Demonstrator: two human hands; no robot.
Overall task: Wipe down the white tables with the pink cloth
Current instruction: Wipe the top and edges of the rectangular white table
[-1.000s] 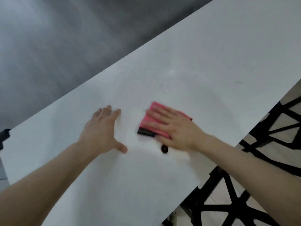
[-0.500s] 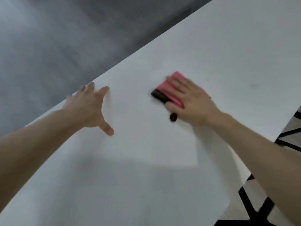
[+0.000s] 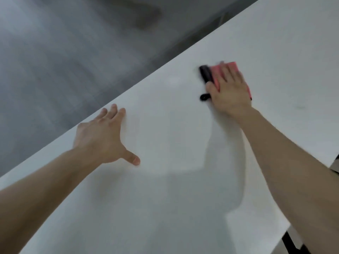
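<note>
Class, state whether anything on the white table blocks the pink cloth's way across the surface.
Nothing visible does. The right hand presses flat on the pink cloth, and the white table shows no object around it. Only the left hand rests on the table, apart from the cloth.

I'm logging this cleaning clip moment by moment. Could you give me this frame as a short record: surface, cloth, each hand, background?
surface: white table, seen at a slant
cloth: pink cloth with a black edge, lying flat on the table
right: right hand presses on the cloth, fingers straight
left: left hand spread palm down on the table near its far edge, holding nothing
background: grey floor, blurred
</note>
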